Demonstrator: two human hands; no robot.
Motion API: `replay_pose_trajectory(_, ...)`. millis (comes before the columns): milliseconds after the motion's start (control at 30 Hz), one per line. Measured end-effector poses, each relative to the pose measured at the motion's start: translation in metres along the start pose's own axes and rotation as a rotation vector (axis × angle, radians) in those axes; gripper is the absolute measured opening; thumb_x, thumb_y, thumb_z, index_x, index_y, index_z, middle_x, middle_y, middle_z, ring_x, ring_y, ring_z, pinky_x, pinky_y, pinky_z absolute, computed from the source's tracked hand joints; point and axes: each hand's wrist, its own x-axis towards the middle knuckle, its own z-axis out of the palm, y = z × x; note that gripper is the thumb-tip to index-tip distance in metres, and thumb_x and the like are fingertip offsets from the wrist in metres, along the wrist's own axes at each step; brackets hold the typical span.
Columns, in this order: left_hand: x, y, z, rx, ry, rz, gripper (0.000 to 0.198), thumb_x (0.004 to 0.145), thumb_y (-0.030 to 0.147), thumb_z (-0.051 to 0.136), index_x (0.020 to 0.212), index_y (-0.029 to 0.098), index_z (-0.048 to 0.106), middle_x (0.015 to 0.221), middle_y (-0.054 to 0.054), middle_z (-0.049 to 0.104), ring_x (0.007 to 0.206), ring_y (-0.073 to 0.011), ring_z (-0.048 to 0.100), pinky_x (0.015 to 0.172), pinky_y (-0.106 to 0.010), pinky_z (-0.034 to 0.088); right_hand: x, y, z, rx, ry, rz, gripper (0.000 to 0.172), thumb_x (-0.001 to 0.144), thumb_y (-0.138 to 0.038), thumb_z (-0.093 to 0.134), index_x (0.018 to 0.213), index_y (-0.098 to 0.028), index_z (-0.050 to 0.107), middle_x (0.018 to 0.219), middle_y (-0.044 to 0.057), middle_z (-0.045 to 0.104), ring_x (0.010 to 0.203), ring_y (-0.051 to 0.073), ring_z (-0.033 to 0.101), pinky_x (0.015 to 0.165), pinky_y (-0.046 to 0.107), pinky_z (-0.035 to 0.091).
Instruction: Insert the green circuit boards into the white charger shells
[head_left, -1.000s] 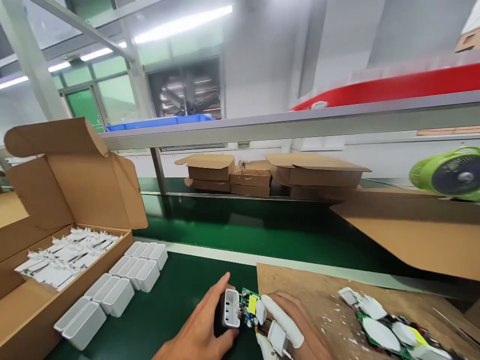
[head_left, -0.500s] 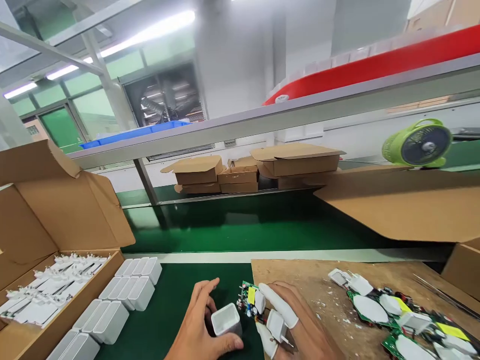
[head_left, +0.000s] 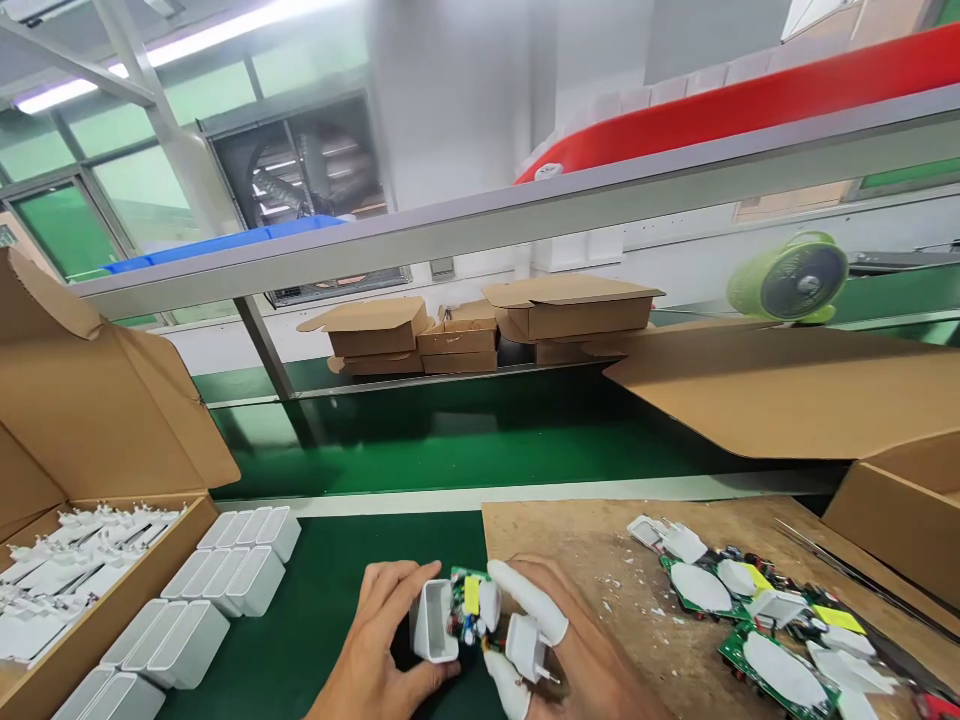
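Note:
My left hand grips a white plastic charger housing, its open end turned toward the right. Finger cots cover the thumb and forefinger of my right hand, which pinches a green circuit board with a yellow-wrapped component. A white plug piece with metal pins hangs from that board by my right fingers. The board's left edge is at the mouth of the housing; whether it has entered cannot be made out. Rows of similar white housings stand on the green mat to the left.
Several circuit boards with plug pieces lie on the wooden board at right, beside long metal tweezers. A cardboard box of white parts stands at left. Behind are a green conveyor, cartons and a green fan.
The housing has turned from facing up to facing the circuit board, and the gap between them has closed. The head view has shifted slightly right.

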Motion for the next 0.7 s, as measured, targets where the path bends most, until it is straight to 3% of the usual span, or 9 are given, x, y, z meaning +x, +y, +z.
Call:
replay_pose_trajectory(100,-0.004,-0.006,-0.002,0.042,0.020,0.074,0.080,0.090,0.021,0.083,0.160,0.041,0.050,0.139,-0.008,0.064,0.127,-0.0316,0.057,0.114,-0.051,0.051,-0.001,-0.003,0.001,-0.025,-0.084,-0.049,0.069,0.082,-0.004,0.052,0.150,-0.015,0.048,0.133,0.016,0.067,0.127,0.029,0.064,0.104,0.037,0.060)
replay_pose_trajectory(233,-0.005,-0.006,-0.001,0.104,0.015,0.122,0.082,0.097,0.017,0.073,0.166,0.045,0.039,0.139,-0.009,0.061,0.126,-0.0310,0.056,0.112,-0.053,0.052,-0.005,-0.003,0.007,-0.063,-0.094,-0.080,0.071,0.079,-0.003,0.050,0.150,-0.013,0.047,0.134,0.017,0.065,0.128,0.030,0.062,0.106,0.038,0.057)
replay_pose_trajectory(467,-0.005,-0.007,0.000,0.157,-0.018,0.125,0.081,0.098,0.017,0.070,0.166,0.046,0.037,0.141,-0.010,0.058,0.129,-0.0325,0.054,0.111,-0.053,0.054,-0.014,0.005,0.020,-0.083,-0.120,-0.084,0.077,0.077,-0.004,0.050,0.153,-0.013,0.043,0.135,0.016,0.064,0.126,0.032,0.060,0.105,0.042,0.057)
replay_pose_trajectory(700,-0.007,-0.005,0.000,0.223,0.026,0.190,0.085,0.093,0.005,0.065,0.165,0.042,0.040,0.137,-0.010,0.060,0.125,-0.0309,0.056,0.108,-0.049,0.056,-0.017,0.005,0.022,-0.098,-0.130,-0.087,0.079,0.076,-0.005,0.053,0.154,-0.012,0.041,0.135,0.017,0.064,0.126,0.033,0.059,0.106,0.042,0.056)
